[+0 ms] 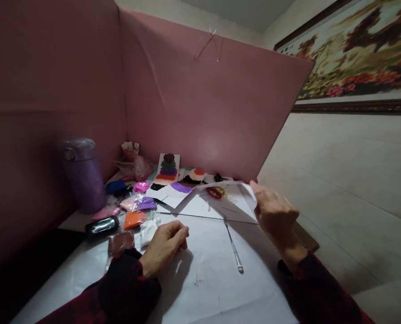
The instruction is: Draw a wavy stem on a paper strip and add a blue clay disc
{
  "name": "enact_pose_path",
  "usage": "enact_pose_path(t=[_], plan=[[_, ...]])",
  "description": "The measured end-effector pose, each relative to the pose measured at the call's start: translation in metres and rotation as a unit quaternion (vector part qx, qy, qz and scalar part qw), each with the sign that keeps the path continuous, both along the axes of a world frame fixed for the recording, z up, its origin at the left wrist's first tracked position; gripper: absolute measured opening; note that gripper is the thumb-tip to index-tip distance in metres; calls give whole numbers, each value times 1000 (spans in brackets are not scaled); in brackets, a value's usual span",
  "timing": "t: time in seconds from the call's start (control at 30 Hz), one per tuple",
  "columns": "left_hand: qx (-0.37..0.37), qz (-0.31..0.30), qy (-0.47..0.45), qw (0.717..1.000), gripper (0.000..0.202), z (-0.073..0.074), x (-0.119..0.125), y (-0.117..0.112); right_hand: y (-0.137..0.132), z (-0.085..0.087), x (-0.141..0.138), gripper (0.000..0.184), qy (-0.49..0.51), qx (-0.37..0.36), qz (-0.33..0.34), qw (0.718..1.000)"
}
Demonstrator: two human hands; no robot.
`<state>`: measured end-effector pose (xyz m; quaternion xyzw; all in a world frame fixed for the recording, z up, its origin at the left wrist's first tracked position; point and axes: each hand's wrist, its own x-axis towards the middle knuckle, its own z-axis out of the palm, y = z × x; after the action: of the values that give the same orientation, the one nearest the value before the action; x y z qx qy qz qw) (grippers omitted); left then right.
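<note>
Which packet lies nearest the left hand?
The white packet, right beside the left hand; the brown packet lies by the left sleeve, and the orange packet farther from the hand.

The person's left hand (165, 247) is low, its grip loose, fingers curled inward beneath the thumb. The right hand (275, 210), higher and farther right, pinches at the fingertips. Both forearms, left (122, 281) and right (318, 285), slant in from the near side.

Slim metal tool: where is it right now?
In the head view, the slim metal tool lies just right of centre on the white tabletop, between left hand and right hand, its far tip near a white sheet.
</note>
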<state>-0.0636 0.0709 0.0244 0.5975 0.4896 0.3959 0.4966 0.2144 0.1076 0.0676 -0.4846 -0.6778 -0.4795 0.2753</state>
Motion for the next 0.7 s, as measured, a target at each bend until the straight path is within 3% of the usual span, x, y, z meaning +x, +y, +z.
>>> enact_pose_path(t=[0.13, 0.23, 0.37, 0.43, 0.5, 0.6, 0.7], plan=[[6, -6, 46, 999, 32, 0, 0, -2, 0, 6, 6, 44, -35, 47, 27, 998], [39, -41, 119, 991, 28, 12, -4, -2, 2, 15, 22, 46, -22, 103, 51, 993], [97, -121, 244, 957, 21, 57, -18, 20, -1, 17, 34, 54, 34, 154, 72, 985], [107, -89, 281, 950, 15, 82, -26, 46, -3, 13, 33, 58, 61, 144, 82, 984], [120, 25, 367, 922, 11, 97, -31, 79, -3, 7, 32, 59, 78, 126, 104, 983], [98, 80, 424, 897, 18, 92, -30, 127, 1, -2, 36, 59, 92, 115, 127, 981], [80, 85, 443, 889, 34, 65, -24, 159, 6, -7, 42, 58, 110, 116, 130, 979]])
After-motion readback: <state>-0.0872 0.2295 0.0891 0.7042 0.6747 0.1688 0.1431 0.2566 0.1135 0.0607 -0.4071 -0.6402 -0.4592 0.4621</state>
